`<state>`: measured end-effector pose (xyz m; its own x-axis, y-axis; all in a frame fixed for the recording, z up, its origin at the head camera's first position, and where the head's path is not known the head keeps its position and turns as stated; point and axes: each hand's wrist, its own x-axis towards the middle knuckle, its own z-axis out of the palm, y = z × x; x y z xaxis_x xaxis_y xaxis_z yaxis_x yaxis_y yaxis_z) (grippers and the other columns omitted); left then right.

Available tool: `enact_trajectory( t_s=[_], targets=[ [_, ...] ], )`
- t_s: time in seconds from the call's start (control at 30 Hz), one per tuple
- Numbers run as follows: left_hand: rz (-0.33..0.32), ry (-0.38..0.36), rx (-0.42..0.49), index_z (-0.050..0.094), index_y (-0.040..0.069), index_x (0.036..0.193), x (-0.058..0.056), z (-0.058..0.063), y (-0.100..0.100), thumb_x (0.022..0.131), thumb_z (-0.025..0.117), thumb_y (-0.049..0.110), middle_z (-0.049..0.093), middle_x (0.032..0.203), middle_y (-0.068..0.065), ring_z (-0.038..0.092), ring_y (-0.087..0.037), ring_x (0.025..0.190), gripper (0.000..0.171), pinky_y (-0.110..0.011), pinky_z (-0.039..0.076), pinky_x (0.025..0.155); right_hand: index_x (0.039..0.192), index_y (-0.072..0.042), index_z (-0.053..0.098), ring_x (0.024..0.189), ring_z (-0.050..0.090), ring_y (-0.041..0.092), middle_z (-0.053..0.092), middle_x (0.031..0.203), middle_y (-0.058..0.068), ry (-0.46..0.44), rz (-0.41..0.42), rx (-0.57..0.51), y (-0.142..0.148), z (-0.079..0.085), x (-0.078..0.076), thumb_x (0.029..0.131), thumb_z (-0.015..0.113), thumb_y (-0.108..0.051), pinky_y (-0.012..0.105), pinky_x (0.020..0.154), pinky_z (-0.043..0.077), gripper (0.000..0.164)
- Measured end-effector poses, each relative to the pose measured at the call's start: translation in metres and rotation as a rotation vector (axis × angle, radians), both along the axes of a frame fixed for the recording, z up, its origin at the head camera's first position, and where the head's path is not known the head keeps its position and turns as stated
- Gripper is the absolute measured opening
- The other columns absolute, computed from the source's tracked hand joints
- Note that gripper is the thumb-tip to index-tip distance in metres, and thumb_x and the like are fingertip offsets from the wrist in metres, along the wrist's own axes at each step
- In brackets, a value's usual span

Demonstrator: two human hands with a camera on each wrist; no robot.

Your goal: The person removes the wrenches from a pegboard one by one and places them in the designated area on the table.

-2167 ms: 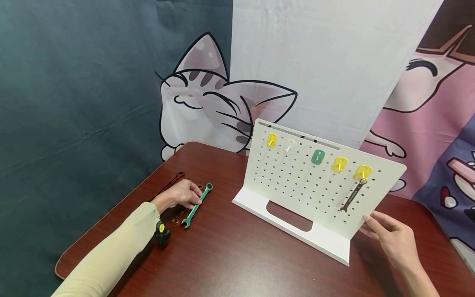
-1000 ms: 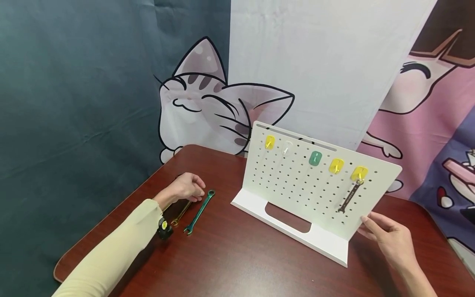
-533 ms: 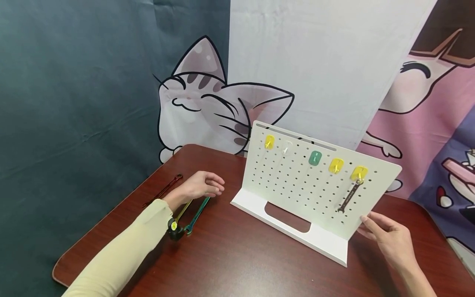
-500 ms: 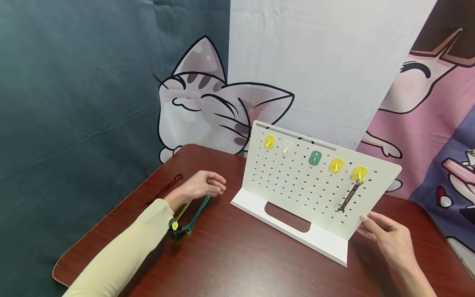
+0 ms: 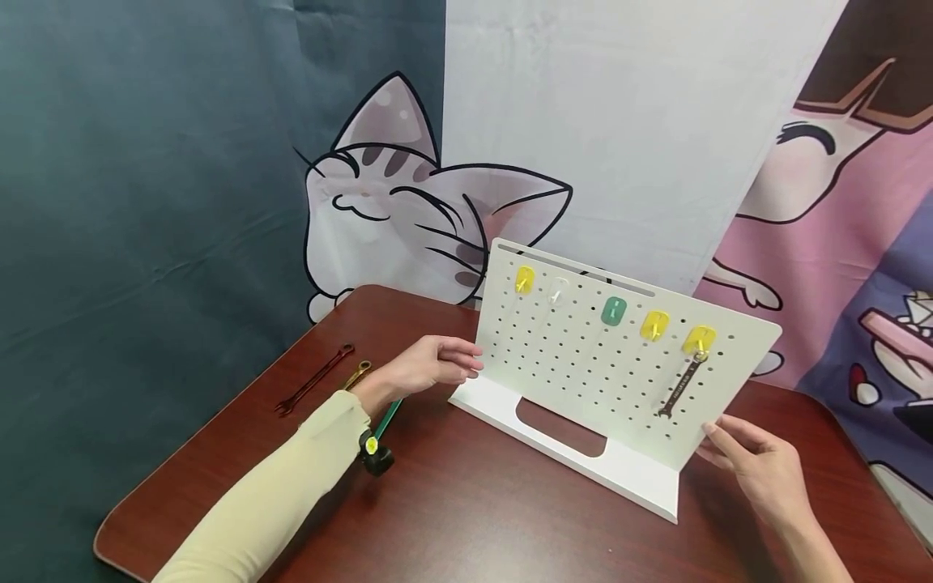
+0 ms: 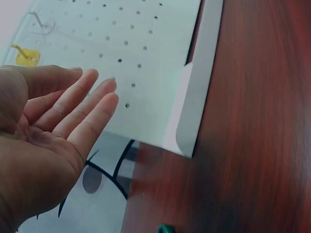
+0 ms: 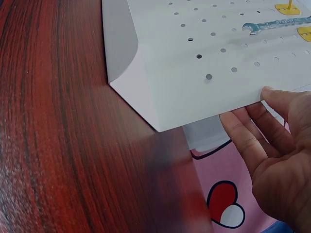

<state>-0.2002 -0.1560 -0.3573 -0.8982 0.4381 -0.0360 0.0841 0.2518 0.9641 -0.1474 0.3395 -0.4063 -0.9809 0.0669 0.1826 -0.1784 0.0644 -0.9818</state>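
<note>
A white pegboard stand (image 5: 554, 356) stands upright on the table. My right hand (image 5: 765, 470) pinches its right edge, thumb on the front face and fingers behind, as the right wrist view also shows. My left hand (image 5: 433, 364) holds nothing; its fingers (image 6: 99, 116) are extended, near the board's left edge. A dark-looking combination wrench (image 5: 681, 389) hangs from the rightmost yellow hook (image 5: 700, 337). On the table lie a red wrench (image 5: 313, 380), a gold wrench (image 5: 358, 372) and a green wrench (image 5: 388, 419); my left forearm partly covers the last two.
Along the board's top row sit another yellow hook (image 5: 525, 279), a clear hook (image 5: 559, 291), a green hook (image 5: 614, 311) and a second yellow hook (image 5: 654, 325), all bare. The brown table (image 5: 466, 518) meets printed cloth backdrops (image 5: 583, 105) behind it.
My left hand has left the wrenches and moved right toward the board's left edge, fingers extending. The red wrench has come into view. My right hand keeps its hold on the board.
</note>
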Motion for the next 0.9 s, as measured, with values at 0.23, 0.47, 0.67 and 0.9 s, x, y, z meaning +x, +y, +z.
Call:
enact_trajectory(
  t_s=[0.23,0.47,0.67,0.9],
  targets=[
    [-0.041,-0.021,0.088,0.053,-0.006,0.149,-0.001,0.002,0.016,0.1,0.061,-0.006,0.065,0.142,-0.027,0.067,-0.039,0.129,0.05,-0.038,0.059,0.105,0.106,-0.023,0.081,0.076,0.08,0.011,0.081,0.096,-0.012,0.007,0.004,0.002,-0.001,0.0,0.002,0.099,0.072,-0.001,0.029,0.069,0.065,0.024],
    [-0.081,-0.029,0.139,0.051,-0.009,0.149,-0.001,0.001,0.032,0.099,0.061,-0.007,0.063,0.145,-0.028,0.067,-0.036,0.131,0.051,-0.039,0.058,0.106,0.106,-0.022,0.081,0.075,0.08,0.011,0.081,0.097,-0.014,0.016,-0.003,0.017,-0.001,0.001,0.001,0.098,0.073,-0.003,0.028,0.068,0.064,0.022],
    [-0.123,0.014,0.103,0.053,-0.004,0.151,0.002,0.009,0.045,0.098,0.066,-0.004,0.062,0.145,-0.029,0.069,-0.032,0.129,0.054,-0.034,0.058,0.105,0.105,-0.023,0.081,0.075,0.08,0.01,0.081,0.097,-0.014,0.027,0.0,0.012,-0.001,0.001,0.001,0.099,0.073,-0.002,0.027,0.068,0.064,0.023],
    [-0.166,0.032,0.1,0.05,-0.002,0.154,0.002,0.013,0.058,0.098,0.066,-0.005,0.063,0.145,-0.026,0.065,-0.038,0.132,0.058,-0.035,0.056,0.108,0.106,-0.023,0.081,0.075,0.08,0.011,0.08,0.097,-0.016,0.023,-0.003,0.035,0.0,0.001,0.002,0.099,0.073,-0.004,0.026,0.068,0.064,0.022]
  ],
)
